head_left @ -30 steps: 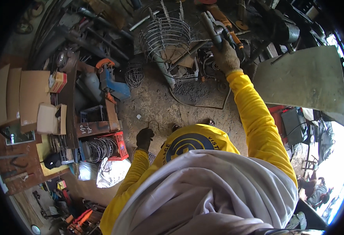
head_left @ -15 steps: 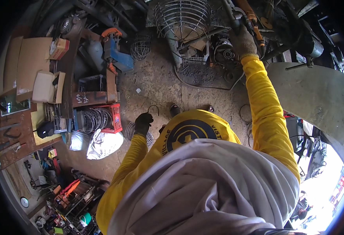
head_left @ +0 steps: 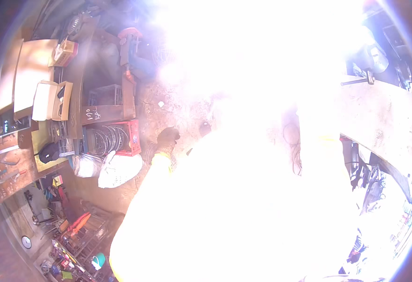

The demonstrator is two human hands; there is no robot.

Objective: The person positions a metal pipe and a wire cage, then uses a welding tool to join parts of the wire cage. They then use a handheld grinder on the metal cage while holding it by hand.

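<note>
Crate (head_left: 130,136) of wire rings, red, sits just left of the gloved left hand (head_left: 167,139), which hangs curled, gripping nothing. Beyond it, white glare swallows the right hand; its grip can't be told.

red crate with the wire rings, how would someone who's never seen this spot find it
Start at the dark wooden workbench on the left side of the view. At its lower end, on the dirt floor, sits the red crate, holding upright wire rings. It is the only bright red box there, with a white sack just below it and the gloved left hand hanging to its right.
</note>
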